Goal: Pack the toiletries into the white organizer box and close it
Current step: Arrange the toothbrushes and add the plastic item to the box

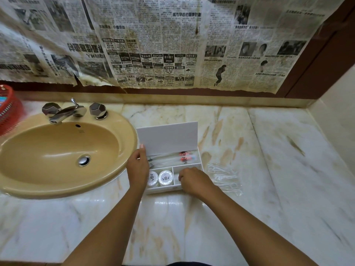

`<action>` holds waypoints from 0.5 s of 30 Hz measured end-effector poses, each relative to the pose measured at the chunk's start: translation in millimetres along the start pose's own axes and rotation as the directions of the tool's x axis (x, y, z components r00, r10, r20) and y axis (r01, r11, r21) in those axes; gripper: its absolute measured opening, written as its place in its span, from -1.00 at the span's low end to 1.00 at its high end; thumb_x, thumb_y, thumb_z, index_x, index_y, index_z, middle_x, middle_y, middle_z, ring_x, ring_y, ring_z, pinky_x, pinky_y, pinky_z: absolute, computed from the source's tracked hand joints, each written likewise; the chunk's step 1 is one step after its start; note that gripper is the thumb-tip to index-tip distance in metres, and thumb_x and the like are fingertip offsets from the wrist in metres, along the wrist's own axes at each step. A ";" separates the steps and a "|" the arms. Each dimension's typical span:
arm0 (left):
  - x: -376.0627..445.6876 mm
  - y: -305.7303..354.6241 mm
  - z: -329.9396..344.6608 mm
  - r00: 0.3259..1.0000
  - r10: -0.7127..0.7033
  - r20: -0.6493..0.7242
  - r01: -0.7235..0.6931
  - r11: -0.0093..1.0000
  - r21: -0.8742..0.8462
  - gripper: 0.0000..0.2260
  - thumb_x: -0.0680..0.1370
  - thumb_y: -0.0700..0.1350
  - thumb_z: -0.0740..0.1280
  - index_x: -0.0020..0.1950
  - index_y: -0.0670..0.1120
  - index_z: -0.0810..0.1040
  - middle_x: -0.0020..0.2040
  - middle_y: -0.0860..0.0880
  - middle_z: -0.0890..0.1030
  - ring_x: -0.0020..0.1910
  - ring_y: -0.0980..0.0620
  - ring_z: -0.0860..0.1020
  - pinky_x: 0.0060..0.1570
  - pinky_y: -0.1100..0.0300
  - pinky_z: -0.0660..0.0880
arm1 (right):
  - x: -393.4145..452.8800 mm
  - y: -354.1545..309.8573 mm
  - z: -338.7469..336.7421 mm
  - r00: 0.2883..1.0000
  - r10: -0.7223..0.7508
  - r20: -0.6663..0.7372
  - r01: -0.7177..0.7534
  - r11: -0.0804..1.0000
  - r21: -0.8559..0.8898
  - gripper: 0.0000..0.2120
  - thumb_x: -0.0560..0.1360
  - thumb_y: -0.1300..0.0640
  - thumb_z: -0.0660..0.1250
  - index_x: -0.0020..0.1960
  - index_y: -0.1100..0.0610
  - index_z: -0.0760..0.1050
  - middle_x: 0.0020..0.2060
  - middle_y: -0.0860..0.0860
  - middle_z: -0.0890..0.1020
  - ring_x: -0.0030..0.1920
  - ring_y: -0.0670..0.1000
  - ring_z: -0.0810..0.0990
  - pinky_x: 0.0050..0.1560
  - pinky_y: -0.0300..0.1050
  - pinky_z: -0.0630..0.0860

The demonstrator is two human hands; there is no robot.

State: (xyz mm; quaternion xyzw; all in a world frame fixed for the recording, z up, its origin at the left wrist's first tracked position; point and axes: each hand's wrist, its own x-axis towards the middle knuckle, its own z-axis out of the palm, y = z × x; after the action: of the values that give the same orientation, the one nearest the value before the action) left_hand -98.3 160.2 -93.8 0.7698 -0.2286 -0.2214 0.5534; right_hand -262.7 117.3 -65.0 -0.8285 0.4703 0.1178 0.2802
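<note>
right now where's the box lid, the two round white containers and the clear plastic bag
box lid (pixel 169 138), head view, middle of its white inner face
round white containers (pixel 165 177), head view, printed top of the right one
clear plastic bag (pixel 223 175), head view, its crinkled middle

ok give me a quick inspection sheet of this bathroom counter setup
surface: glossy veined marble counter
job's things: white organizer box, lid up; two round white containers front left compartment; red-tipped items rear compartment
clutter: clear plastic wrapper right of box
grippers: left hand at lid's left edge; right hand over front right compartment, contents hidden
cables: nothing seen
surroundings: tan oval sink, chrome tap, red basket, newspapered wall
</note>
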 end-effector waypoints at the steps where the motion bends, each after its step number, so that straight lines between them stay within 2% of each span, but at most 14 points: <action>1: -0.5 0.4 0.2 1.000 -0.001 -0.002 0.001 1.000 0.001 -0.54 0.66 0.13 0.14 -0.25 -0.21 0.42 -0.33 -0.09 0.41 -0.34 0.05 0.36 -0.29 0.14 0.32 | -0.1 0.3 -0.6 1.000 -0.003 0.002 0.003 1.000 0.002 -0.70 0.49 0.30 0.16 0.14 0.14 0.56 0.12 0.16 0.57 0.11 0.18 0.55 0.11 -0.03 0.52; 4: -2.4 2.4 0.2 1.000 0.000 -0.003 0.000 1.000 0.003 -0.56 0.66 0.11 0.14 -0.28 -0.15 0.39 -0.35 -0.06 0.40 -0.35 0.06 0.35 -0.30 0.15 0.31 | -2.8 0.5 -3.6 0.999 -0.021 -0.038 0.022 0.999 0.036 -0.71 0.49 0.27 0.17 0.10 0.13 0.59 0.09 0.12 0.61 0.09 0.15 0.57 0.06 -0.06 0.52; 7: -2.0 1.8 -0.3 1.000 -0.003 -0.005 0.003 1.000 0.007 -0.54 0.66 0.12 0.14 -0.25 -0.22 0.41 -0.34 -0.07 0.41 -0.35 0.05 0.35 -0.29 0.14 0.31 | -8.5 1.2 -10.4 0.983 -0.035 -0.183 0.052 0.995 0.089 -0.73 0.49 0.21 0.16 0.02 0.10 0.62 0.00 0.08 0.65 0.02 0.14 0.60 -0.04 -0.09 0.53; 9: -1.7 1.6 -0.4 1.000 -0.006 -0.012 0.006 1.000 0.013 -0.53 0.66 0.12 0.15 -0.23 -0.24 0.40 -0.34 -0.07 0.38 -0.36 0.06 0.32 -0.30 0.14 0.30 | -12.8 3.9 -19.3 0.944 -0.001 -0.331 0.047 0.990 0.134 -0.75 0.50 0.19 0.17 0.00 0.08 0.62 -0.07 0.06 0.66 -0.04 0.13 0.61 -0.13 -0.12 0.50; 12: -1.9 3.0 0.0 1.000 -0.006 -0.009 0.006 1.000 0.016 -0.53 0.66 0.11 0.15 -0.20 -0.27 0.42 -0.34 -0.07 0.38 -0.37 0.07 0.31 -0.32 0.15 0.29 | -14.9 13.9 -31.2 0.841 0.087 -0.534 0.018 0.982 0.187 -0.78 0.51 0.18 0.20 0.00 0.12 0.62 -0.09 0.05 0.66 -0.09 0.10 0.60 -0.14 -0.10 0.51; 15: -1.3 3.2 -0.1 1.000 -0.010 -0.017 0.011 1.000 0.027 -0.53 0.66 0.11 0.15 -0.18 -0.29 0.44 -0.33 -0.08 0.39 -0.37 0.07 0.32 -0.31 0.15 0.29 | -7.9 31.7 -32.0 0.801 0.152 -0.579 -0.046 0.980 0.194 -0.79 0.53 0.21 0.20 0.04 0.14 0.60 -0.03 0.05 0.63 -0.06 0.07 0.58 -0.11 -0.11 0.49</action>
State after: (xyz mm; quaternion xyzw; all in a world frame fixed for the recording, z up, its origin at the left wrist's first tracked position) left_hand -99.6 160.1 -90.6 0.7801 -0.2229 -0.2149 0.5436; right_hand -295.9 91.8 -46.5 -0.7712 0.5849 -0.1718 0.1831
